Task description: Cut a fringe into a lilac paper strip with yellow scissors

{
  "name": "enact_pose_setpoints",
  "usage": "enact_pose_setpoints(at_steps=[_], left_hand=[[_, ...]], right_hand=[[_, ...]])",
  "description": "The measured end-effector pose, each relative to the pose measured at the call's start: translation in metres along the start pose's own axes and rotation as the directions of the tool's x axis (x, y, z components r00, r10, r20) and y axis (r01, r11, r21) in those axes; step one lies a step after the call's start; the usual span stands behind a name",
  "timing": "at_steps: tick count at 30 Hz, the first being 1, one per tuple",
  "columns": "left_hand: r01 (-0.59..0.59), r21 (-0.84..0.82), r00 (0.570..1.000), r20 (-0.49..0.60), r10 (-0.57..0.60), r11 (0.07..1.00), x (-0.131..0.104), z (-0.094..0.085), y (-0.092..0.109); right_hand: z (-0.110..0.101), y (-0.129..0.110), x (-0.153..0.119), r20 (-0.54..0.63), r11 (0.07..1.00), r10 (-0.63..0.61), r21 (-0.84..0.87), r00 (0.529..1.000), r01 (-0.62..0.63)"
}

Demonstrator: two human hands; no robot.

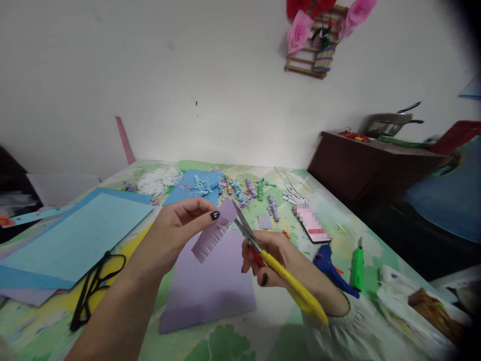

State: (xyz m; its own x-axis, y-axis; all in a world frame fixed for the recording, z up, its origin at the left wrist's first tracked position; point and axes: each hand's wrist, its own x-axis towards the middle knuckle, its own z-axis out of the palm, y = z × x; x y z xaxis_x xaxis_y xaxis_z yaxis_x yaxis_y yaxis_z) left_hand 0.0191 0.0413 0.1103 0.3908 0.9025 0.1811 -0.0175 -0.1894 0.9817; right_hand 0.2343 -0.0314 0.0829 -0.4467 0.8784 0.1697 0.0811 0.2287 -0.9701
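Note:
Between the thumb and fingers of my left hand (184,220) is a purple paper strip (214,233), its lower edge cut into a fine fringe. My right hand (276,255) grips yellow-handled scissors (289,281), whose blades are parted at the right end of the strip. Whether the blades touch the paper there, I cannot tell. Below both hands lies a larger purple sheet (214,286) flat on the table. A small purple paper square (265,221) rests just behind the scissors.
Fringed paper rolls (273,208) and blue scraps (203,185) lie at the back. Light blue sheets (86,235) and black glasses (97,281) are on the left. To the right sit a phone (310,223), a blue glue gun (332,271) and a green craft knife (356,265), its blade out.

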Motion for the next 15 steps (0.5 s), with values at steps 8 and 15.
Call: enact_pose_setpoints(at_steps=[8, 15], left_hand=[[-0.018, 0.035, 0.998, -0.055, 0.020, 0.999, 0.0003, 0.0050, -0.0040], [-0.020, 0.079, 0.998, -0.065, 0.025, 0.997, -0.0002, 0.0089, -0.0056]], right_hand=[[0.0005, 0.0041, -0.0004, -0.023, 0.999, 0.021, -0.042, 1.000, -0.022], [0.0044, 0.0068, -0.0006, -0.089, 0.996, 0.058, -0.061, 0.994, -0.064]])
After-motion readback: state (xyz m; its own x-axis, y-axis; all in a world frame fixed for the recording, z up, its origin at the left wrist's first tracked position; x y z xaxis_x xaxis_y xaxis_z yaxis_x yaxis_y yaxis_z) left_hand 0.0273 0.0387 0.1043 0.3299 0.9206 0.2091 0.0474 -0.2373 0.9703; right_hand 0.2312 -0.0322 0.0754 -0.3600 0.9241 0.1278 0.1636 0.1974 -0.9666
